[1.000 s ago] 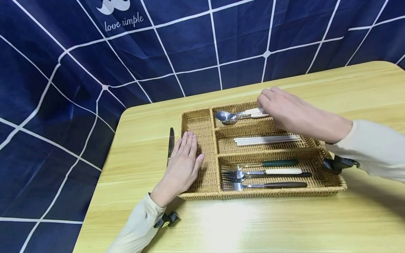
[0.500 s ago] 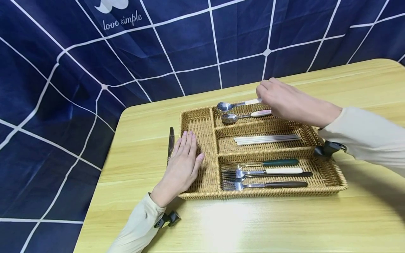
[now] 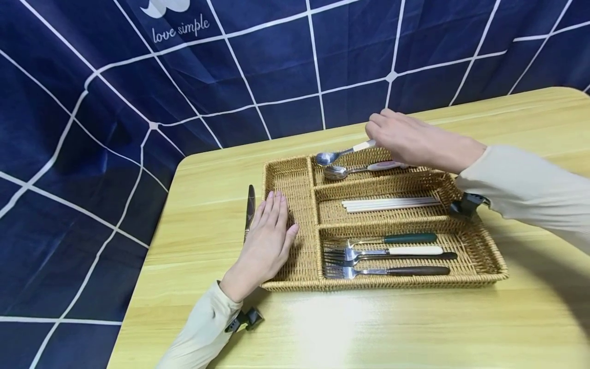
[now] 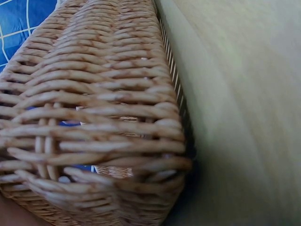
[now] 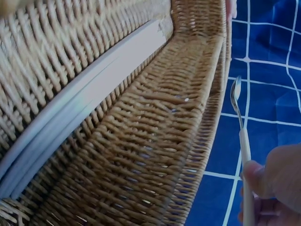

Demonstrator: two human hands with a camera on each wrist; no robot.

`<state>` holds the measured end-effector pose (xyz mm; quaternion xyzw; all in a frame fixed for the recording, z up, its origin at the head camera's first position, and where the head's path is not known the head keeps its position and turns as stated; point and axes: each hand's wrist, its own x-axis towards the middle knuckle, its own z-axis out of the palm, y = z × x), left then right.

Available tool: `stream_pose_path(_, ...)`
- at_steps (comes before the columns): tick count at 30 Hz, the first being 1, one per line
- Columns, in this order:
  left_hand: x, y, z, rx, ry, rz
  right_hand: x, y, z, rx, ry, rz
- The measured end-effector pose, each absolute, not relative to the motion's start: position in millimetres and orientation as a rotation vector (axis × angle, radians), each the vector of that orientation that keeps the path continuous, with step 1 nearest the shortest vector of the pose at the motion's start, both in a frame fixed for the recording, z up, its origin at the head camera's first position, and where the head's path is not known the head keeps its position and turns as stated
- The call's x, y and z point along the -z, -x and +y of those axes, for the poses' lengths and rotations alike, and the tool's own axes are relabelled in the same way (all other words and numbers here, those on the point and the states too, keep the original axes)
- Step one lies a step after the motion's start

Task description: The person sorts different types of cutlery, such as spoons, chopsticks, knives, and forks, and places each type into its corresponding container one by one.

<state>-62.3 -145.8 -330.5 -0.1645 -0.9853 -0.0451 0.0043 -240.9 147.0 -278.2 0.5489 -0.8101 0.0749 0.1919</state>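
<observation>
In the head view my right hand (image 3: 410,136) pinches the pale handle of a spoon (image 3: 326,159) above the far compartment of a wicker cutlery tray (image 3: 396,282). The right wrist view shows my thumb and fingers (image 5: 282,174) on that handle, the bowl pointing away. A second spoon (image 3: 336,172), with a white and pink handle, lies in the far compartment, partly hidden behind my right hand. My left hand (image 3: 262,246) rests on the tray's left wall with straight fingers. Outside that wall lies a table knife (image 3: 250,205), its lower end behind my hand.
White chopsticks (image 3: 392,205) lie in the middle compartment. The near one holds several forks (image 3: 415,250) with green, white and dark handles. The tray stands on a pale wooden table (image 3: 207,205), with a blue checked curtain (image 3: 276,77) behind it.
My right hand has risen toward the table's back edge and slightly left, lifting the pale-handled spoon away from the other spoon. My left hand has stayed on the tray wall.
</observation>
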Motion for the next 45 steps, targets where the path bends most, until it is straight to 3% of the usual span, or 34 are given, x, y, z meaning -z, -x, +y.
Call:
stream_pose_path(27, 335, 62, -148, 0.117, 0.509, -3.096, 304, 265, 140, -0.113, -1.718, -2.227)
stream_pose_path(45, 332, 66, -149, 0.119, 0.529, -3.075, 294, 249, 138, 0.066, -1.680, -2.709)
